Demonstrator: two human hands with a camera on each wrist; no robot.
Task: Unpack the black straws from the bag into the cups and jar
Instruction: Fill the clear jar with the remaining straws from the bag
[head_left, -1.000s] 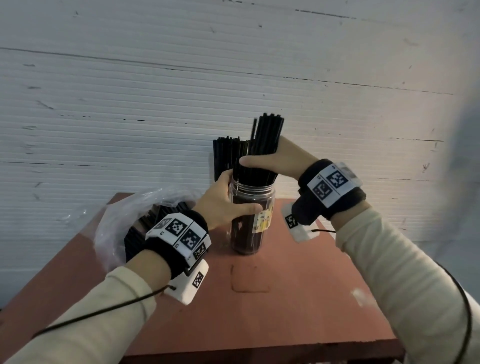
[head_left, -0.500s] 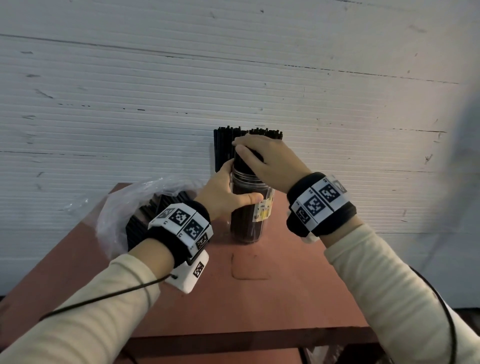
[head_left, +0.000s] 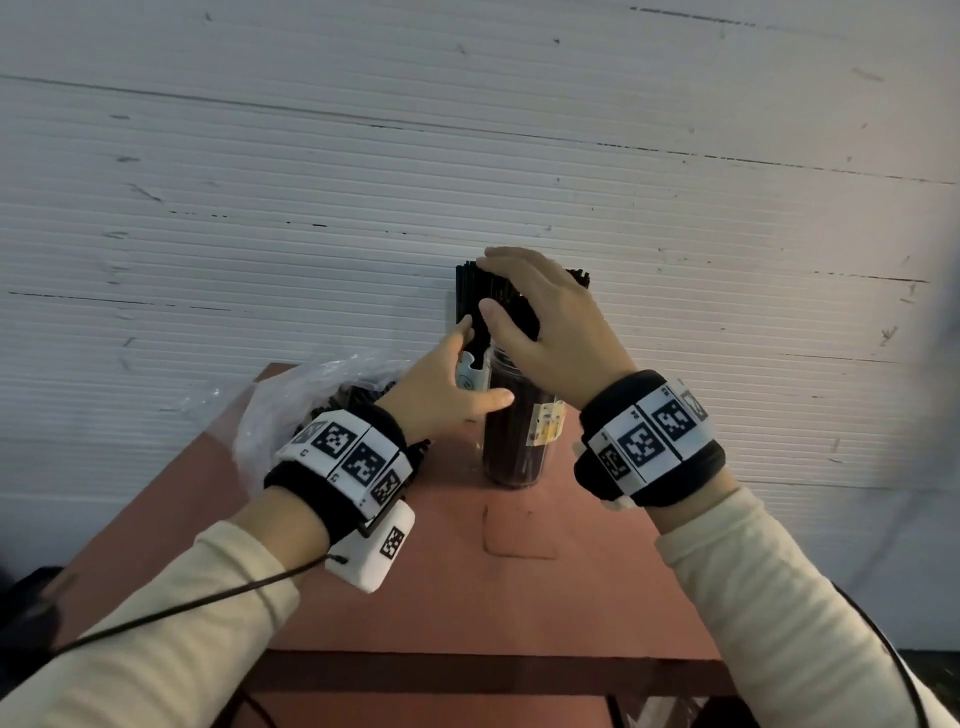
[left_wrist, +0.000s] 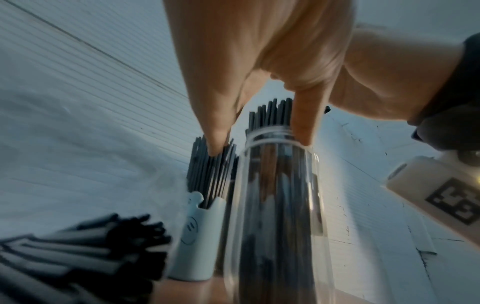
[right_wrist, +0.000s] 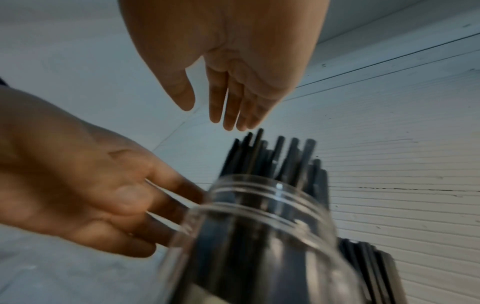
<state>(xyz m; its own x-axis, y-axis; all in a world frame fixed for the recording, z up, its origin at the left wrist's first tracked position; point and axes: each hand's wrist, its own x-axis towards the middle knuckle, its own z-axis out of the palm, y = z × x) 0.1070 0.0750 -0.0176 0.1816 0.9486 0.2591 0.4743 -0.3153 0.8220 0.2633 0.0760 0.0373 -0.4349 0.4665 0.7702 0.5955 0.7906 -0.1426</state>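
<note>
A clear jar (head_left: 514, 447) packed with black straws (head_left: 517, 312) stands at the back of the table. My left hand (head_left: 441, 384) holds it, thumb across the front and fingers behind its left side (right_wrist: 166, 205). In the left wrist view the thumb tip sits on the jar neck (left_wrist: 272, 135). My right hand (head_left: 540, 317) hovers flat over the straw tops (right_wrist: 272, 160), fingers straight (right_wrist: 231, 107), gripping nothing. A pale cup (left_wrist: 197, 236) with a smiley face, also holding straws, stands just left of the jar. The clear bag (head_left: 311, 405) with more straws (left_wrist: 78, 257) lies at the left.
The red-brown table (head_left: 519, 582) has bare surface in front of the jar, with a faint square mark. A white ribbed wall (head_left: 727, 260) stands close behind the jar and cup. The table's front edge is near my forearms.
My right hand has pushed the raised bundle of straws down into the jar, let go of it and flattened out above the tops. My left hand has stayed on the jar.
</note>
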